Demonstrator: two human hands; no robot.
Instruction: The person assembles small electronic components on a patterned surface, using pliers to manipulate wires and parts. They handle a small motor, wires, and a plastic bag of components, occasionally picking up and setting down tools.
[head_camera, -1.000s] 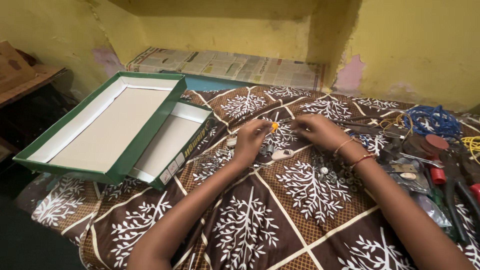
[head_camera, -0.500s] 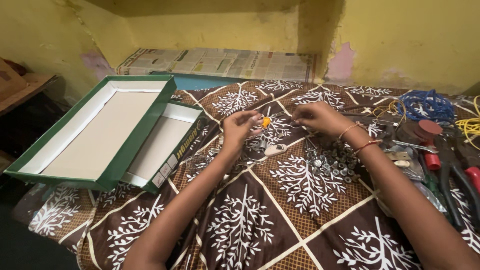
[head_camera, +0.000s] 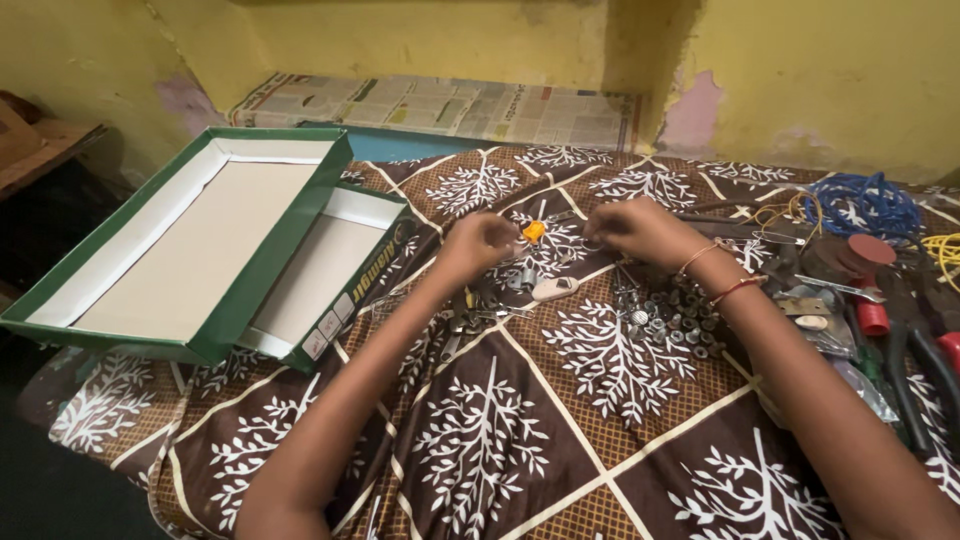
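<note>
Green box (head_camera: 190, 250) beside hands, nuts (head_camera: 672, 322) between.

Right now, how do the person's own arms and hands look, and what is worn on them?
Both forearms are bare, with no sleeves in view and no gloves. The left hand shows no ring or band, and the left wrist is bare too. Behind the right hand, the wrist carries two thin bangles: one pale gold-coloured bangle and one red bangle. No watch is visible.

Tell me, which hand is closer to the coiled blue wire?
Right. The right hand is nearer the coiled blue wire lying off to its right; the left hand is farther away, beyond the right hand.
</note>
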